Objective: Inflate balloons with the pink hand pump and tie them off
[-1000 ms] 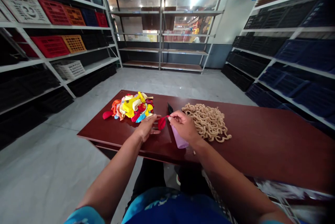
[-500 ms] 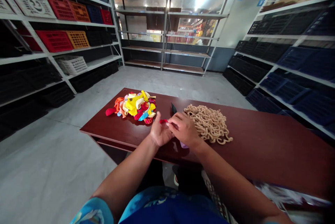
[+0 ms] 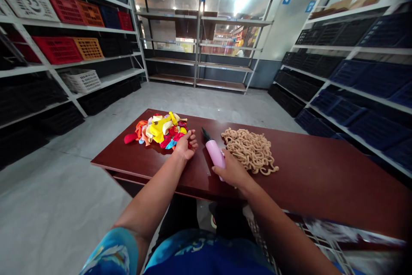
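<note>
A pink hand balloon pump (image 3: 215,154) with a black nozzle lies slanted on the dark red table. My right hand (image 3: 233,170) grips its near end, thumb on the near side and fingers on the far side. My left hand (image 3: 186,146) is half turned up with its fingers curled in; whatever they may hold is hidden. Right beside that hand sits a heap of limp balloons (image 3: 159,129) in yellow, red, orange, cream and blue. Just beyond my right hand lies a tangled pile of tan, curly, rope-like pieces (image 3: 249,148).
The brown-red table (image 3: 309,167) stretches off to the right. Shelves with red crates (image 3: 58,49) and other coloured baskets stand on the left; a metal rack (image 3: 196,43) is at the back. Dark blue crates (image 3: 347,107) fill the right shelves. A wire rack (image 3: 331,245) shows below the table.
My hands have parted. The left has moved left toward the balloons, and the right has come down onto the pump. The red balloon that was between them is out of sight.
</note>
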Demonstrator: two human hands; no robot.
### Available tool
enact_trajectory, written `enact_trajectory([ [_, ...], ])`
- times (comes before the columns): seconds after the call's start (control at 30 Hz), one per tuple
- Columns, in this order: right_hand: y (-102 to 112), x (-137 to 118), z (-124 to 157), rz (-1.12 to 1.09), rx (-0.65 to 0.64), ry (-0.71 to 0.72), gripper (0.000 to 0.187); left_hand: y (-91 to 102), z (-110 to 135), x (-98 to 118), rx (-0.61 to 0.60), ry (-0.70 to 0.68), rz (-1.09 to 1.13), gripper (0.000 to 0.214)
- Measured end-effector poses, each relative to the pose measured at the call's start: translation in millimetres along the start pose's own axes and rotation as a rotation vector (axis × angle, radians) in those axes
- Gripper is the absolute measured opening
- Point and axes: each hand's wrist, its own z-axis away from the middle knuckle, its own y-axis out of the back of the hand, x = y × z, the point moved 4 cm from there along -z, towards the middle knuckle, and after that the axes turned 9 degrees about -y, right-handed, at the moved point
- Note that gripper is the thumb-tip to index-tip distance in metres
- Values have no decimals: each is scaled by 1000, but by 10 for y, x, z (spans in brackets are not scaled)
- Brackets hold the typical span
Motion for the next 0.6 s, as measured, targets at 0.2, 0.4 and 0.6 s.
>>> enact_trajectory([
  [0.2,200,24,251,-189,-4,98,58,30,-97,215,-23,-55,68,5],
  [0.4,361,118,659,-101,-57,318,63,51,-109,361,76,-102,158,11],
  [0.6,383,221,808,3,-47,364,64,-16,-58,440,72,-92,240,11],
])
